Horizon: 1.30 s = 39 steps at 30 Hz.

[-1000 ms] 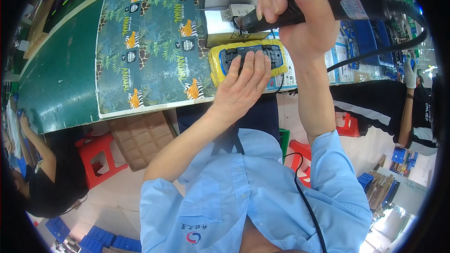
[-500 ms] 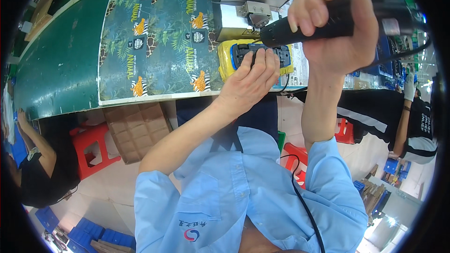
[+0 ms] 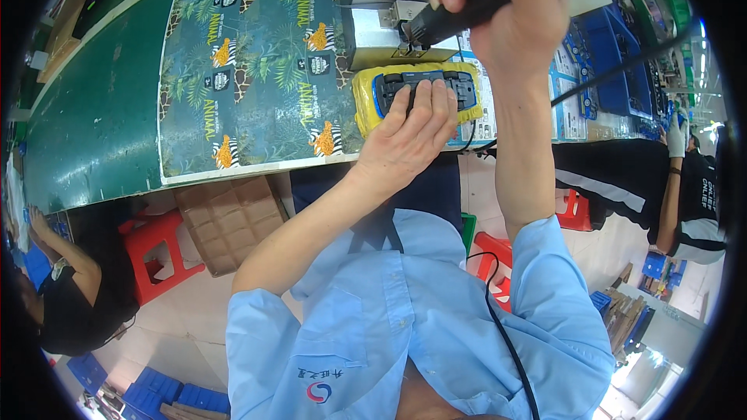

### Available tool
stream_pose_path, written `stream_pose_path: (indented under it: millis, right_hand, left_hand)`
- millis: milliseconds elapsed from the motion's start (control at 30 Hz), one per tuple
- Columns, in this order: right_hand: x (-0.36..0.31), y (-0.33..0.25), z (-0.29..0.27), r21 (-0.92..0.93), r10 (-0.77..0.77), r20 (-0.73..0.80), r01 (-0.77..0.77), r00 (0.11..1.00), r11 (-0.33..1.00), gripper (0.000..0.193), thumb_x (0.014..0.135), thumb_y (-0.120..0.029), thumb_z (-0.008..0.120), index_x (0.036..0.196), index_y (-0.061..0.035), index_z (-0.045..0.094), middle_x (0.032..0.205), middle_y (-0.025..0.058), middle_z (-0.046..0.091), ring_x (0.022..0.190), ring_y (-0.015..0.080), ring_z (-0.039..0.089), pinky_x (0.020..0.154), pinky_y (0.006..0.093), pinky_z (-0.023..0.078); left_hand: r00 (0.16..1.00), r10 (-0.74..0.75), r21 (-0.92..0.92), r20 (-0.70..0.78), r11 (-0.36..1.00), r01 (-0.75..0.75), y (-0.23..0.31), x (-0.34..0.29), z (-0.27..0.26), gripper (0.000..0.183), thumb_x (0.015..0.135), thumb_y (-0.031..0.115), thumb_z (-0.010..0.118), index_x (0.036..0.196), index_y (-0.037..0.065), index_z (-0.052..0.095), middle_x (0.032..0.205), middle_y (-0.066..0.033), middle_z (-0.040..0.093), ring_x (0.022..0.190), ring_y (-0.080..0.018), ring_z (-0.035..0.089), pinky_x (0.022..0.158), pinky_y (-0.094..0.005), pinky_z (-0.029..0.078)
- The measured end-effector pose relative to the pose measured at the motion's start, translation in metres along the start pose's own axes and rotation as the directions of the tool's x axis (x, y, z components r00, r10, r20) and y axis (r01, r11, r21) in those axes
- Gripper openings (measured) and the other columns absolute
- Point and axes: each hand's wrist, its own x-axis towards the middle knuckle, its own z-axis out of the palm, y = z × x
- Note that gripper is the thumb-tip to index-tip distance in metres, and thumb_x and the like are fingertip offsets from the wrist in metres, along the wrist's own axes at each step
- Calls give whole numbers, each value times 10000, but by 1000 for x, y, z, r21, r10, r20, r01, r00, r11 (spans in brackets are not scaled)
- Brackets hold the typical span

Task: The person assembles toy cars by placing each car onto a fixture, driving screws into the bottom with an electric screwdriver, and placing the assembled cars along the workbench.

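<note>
An upside-down toy car (image 3: 391,93), with a black underside and blue body edge, lies in a yellow padded holder (image 3: 362,101) near the table's front edge. Across the car's underside the fingers of my left hand (image 3: 411,126) are bent and close together, holding it down. My right hand (image 3: 517,19) is wrapped around a black electric screwdriver (image 3: 455,22), raised and pointing left. The screwdriver's front end is at a small metal block (image 3: 407,11) on a silver machine (image 3: 372,35) behind the car. The bit's exact contact cannot be made out.
A patterned sheet (image 3: 264,70) covers the table left of the holder; bare green tabletop (image 3: 101,101) lies beyond it. A black cable (image 3: 622,71) trails from the screwdriver. Blue bins (image 3: 611,58) stand at the right. People sit at both sides, near red stools (image 3: 156,253).
My right hand and the screwdriver have moved up and away from the car to the machine's metal block. My left hand stays on the car, which now shows more of its underside.
</note>
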Motion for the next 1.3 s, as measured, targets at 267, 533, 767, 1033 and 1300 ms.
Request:
stream_pose_path:
  millis: [267, 533, 767, 1033, 1300]
  right_hand:
    - [-11, -14, -16, 249, 151, 112, -174, 982, 953, 356, 969, -372, 561, 870, -32, 598, 585, 65, 502, 452, 174, 491, 479, 317, 453]
    - [-31, -5, -19, 280, -58, 431, -72, 900, 957, 382, 1007, -373, 367, 1009, -30, 537, 737, 63, 527, 609, 148, 527, 592, 317, 449]
    - [-34, -4, -10, 224, -68, 420, -31, 905, 974, 403, 1010, -388, 363, 989, -22, 530, 747, 69, 529, 612, 153, 522, 598, 328, 451]
    - [-26, -13, -20, 230, -112, 540, -18, 834, 973, 459, 1017, -423, 348, 1039, -17, 561, 768, 62, 553, 625, 142, 539, 602, 313, 444]
    - [-44, 7, -4, 158, -21, 398, -46, 917, 986, 282, 1010, -288, 420, 981, -23, 514, 709, 72, 508, 578, 144, 499, 560, 324, 458]
  left_hand:
    - [1000, 12, 23, -20, 1000, -12, 0, 1, 2, 479, 875, 248, 509, 1305, 42, 549, 1323, -124, 548, 1238, -256, 510, 1096, -419, 348]
    - [999, 30, -32, -22, 999, -31, 1, -1, 5, 354, 883, 259, 530, 1181, 77, 587, 1248, -122, 565, 1257, -277, 488, 1119, -465, 332]
    - [999, 5, -50, -46, 999, -7, 2, -4, 7, 343, 885, 266, 536, 1171, 83, 587, 1243, -118, 560, 1224, -267, 494, 1094, -446, 361]
    - [998, -12, -21, -65, 1000, 11, 1, -1, 4, 408, 878, 257, 527, 1241, 76, 568, 1155, -53, 546, 1140, -207, 507, 1041, -391, 406]
    - [997, 1, -41, -73, 999, -4, 0, -3, 4, 327, 858, 256, 551, 1145, 107, 597, 1157, -66, 566, 1162, -220, 510, 1032, -405, 399]
